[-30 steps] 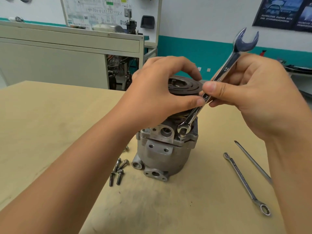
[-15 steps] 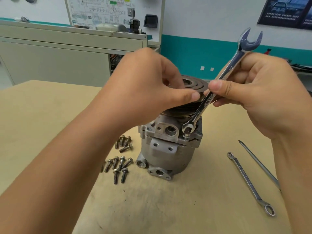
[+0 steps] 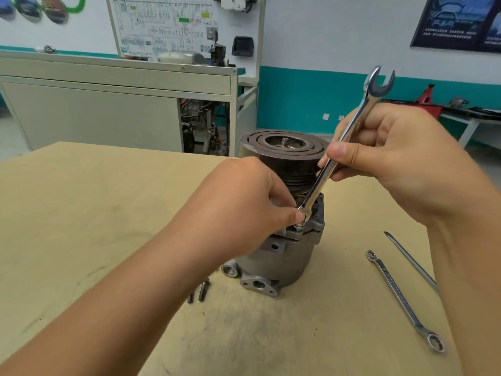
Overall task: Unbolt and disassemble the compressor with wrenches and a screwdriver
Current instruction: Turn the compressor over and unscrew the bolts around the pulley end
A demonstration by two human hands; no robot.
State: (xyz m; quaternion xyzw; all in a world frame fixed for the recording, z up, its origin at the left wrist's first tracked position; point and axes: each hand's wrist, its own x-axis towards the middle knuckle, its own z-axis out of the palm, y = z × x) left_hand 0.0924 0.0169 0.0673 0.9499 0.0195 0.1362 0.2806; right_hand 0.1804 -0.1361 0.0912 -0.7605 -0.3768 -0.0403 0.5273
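Observation:
The grey compressor stands upright on the wooden table, with its dark grooved pulley on top. A combination wrench slants down to a bolt on the compressor's flange, open jaw pointing up. My right hand grips the wrench's shaft between thumb and fingers. My left hand sits against the housing below the pulley and pinches the wrench's ring end just above the bolt head. My left hand hides much of the flange.
Two loose bolts show left of the compressor's base; my left forearm covers the rest of that spot. A second wrench and a thin screwdriver lie on the table at the right. A metal cabinet bench stands behind the table.
My left hand came off the pulley's rim and dropped to the wrench's ring end at the bolt. The pulley top is now uncovered. My right hand keeps its grip on the wrench.

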